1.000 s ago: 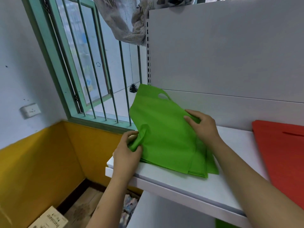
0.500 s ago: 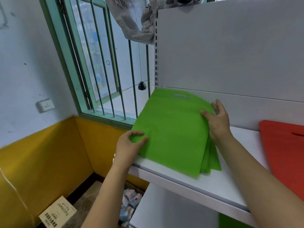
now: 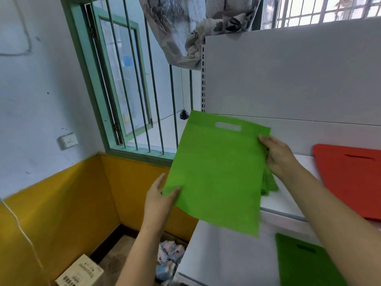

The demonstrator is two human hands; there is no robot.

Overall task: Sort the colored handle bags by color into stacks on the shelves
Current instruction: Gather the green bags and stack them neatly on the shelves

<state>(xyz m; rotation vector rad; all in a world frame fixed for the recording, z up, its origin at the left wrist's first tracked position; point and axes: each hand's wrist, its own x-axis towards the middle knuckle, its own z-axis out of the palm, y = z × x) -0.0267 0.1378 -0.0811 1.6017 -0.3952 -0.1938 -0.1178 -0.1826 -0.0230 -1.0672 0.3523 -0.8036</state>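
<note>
A green handle bag (image 3: 218, 172) is held flat and lifted over the left end of the white upper shelf (image 3: 288, 205), its handle slot facing the back panel. My left hand (image 3: 158, 201) pinches its lower left corner, thumb on top. My right hand (image 3: 278, 155) grips its right edge. Under it, the corner of a stack of green bags (image 3: 270, 184) shows on the shelf. A stack of red bags (image 3: 350, 180) lies on the same shelf to the right. Another green bag (image 3: 307, 263) lies on the lower shelf (image 3: 226, 259).
The white back panel (image 3: 288, 79) rises behind the shelves. To the left are a barred window (image 3: 132, 89), a patterned curtain (image 3: 195, 27) and a yellow-painted wall (image 3: 61, 203). On the floor below sit a cardboard box (image 3: 80, 273) and patterned packets (image 3: 169, 256).
The green bag has come up off the stack and spread flat between both hands, now hanging out past the shelf's front edge. The view has moved closer and tilted down.
</note>
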